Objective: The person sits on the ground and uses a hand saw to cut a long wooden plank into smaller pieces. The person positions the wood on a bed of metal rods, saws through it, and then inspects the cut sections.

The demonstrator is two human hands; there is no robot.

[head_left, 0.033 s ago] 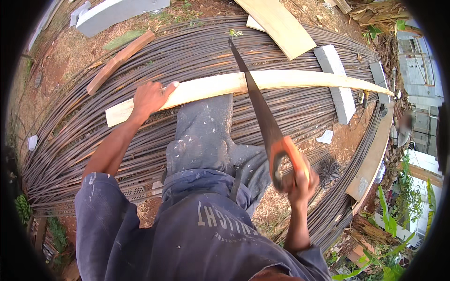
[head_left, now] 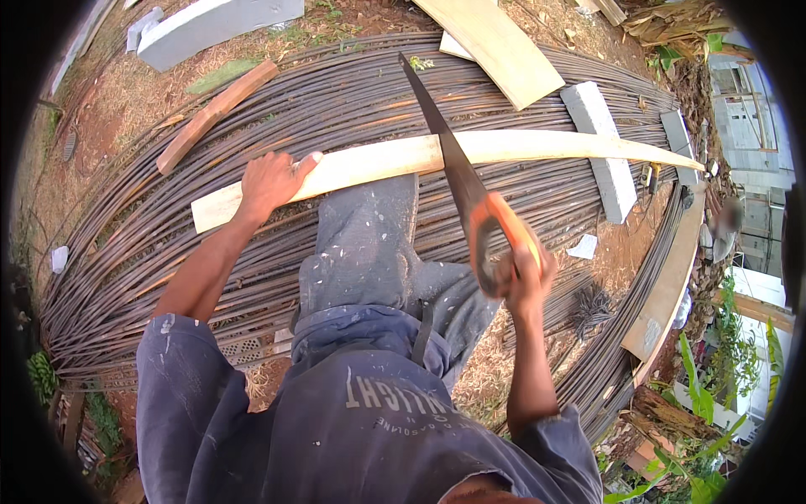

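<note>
A long, pale wooden board (head_left: 369,164) lies crosswise in front of me, passing over my raised leg (head_left: 361,227). My left hand (head_left: 273,181) grips it near its left end, fingers over the far edge and thumb along the top. In my right hand (head_left: 527,273) is a handsaw (head_left: 460,172) with an orange and dark handle. Its blade slants across the board just right of my knee, with the tip beyond the far edge. A dark line in the wood shows beside the blade. How deep the teeth sit is hidden.
Long metal rods (head_left: 336,92) cover the ground under the board. A grey concrete block (head_left: 600,151) sits beneath its right part. Farther off lie a reddish wood piece (head_left: 217,116), wide planks (head_left: 495,50) and a pale concrete beam (head_left: 214,32). Another plank (head_left: 663,311) rests at right.
The saw and my right hand have moved forward, away from my body and slightly left, so the blade tip reaches farther past the board. My left hand and the board stay nearly still.
</note>
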